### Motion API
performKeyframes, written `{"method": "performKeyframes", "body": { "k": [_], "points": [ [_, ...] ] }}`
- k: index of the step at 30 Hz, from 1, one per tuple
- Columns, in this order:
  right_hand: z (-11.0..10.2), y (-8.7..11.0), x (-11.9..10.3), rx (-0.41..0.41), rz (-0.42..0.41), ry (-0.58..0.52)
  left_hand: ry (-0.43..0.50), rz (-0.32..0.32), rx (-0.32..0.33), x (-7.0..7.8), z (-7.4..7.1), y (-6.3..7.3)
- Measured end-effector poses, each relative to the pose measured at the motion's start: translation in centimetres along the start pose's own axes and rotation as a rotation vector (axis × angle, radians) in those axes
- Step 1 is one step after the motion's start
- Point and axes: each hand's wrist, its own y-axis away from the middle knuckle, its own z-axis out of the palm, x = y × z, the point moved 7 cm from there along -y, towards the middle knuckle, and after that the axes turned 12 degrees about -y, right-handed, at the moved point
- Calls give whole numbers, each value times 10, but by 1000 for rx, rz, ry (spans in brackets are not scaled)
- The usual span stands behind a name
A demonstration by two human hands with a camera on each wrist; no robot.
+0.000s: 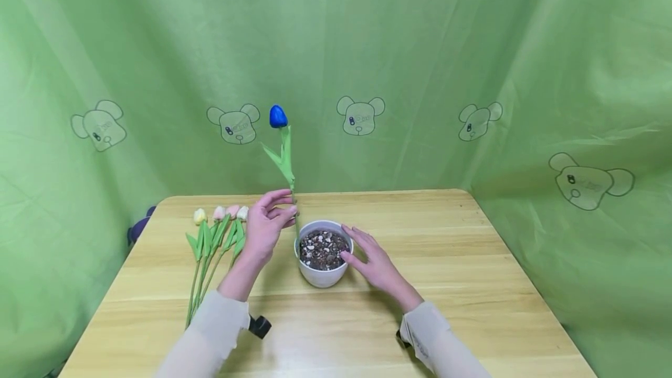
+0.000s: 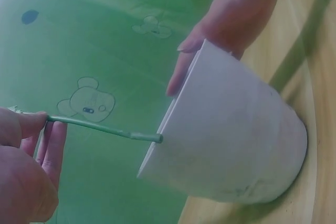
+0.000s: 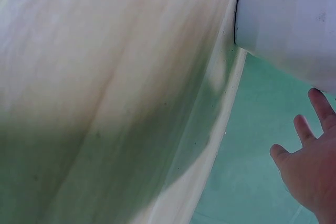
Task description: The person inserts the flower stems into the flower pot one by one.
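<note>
— Head view, what have I got?
— My left hand (image 1: 266, 227) pinches the blue tulip (image 1: 284, 156), stem upright, bloom up, foot just behind the white pot (image 1: 322, 276). Right hand (image 1: 371, 260), fingers straight, touches the pot's right rim.
— Left wrist?
— Fingers (image 2: 29, 124) clamp the stem; its tip meets the pot's rim.
— Right wrist?
— Fingers spread beside the pot.

The tulip (image 1: 278, 116) has a deep blue bud on a green stem with green leaves. The pot (image 1: 322, 276) is plain white, filled with mixed brown, dark and white pebbles (image 1: 323, 248). 3 tulips (image 1: 220, 214) lying flat show pale yellow, pink and cream buds. The table (image 1: 472, 284) is light wood grain. The backdrop (image 1: 420, 63) is green, printed with outlined bear heads.
</note>
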Motion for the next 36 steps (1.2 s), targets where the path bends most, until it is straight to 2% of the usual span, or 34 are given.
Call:
{"method": "performKeyframes", "body": {
  "k": [9, 14, 21, 30, 36],
  "points": [
    [1, 0, -1, 2, -12, -12, -15, 62, -23, 3, 24, -7],
    [1, 0, 0, 3, -12, -25, -28, 89, -40, -1, 35, -13],
    [1, -1, 1, 7, -9, -38, -33, 95, -51, -6, 46, -22],
    [1, -1, 3, 11, -14, -53, -87, 164, -79, -9, 60, -30],
    [1, -1, 2, 12, -38, -54, -86, 201, -82, -10, 68, -33]
  ]
}}
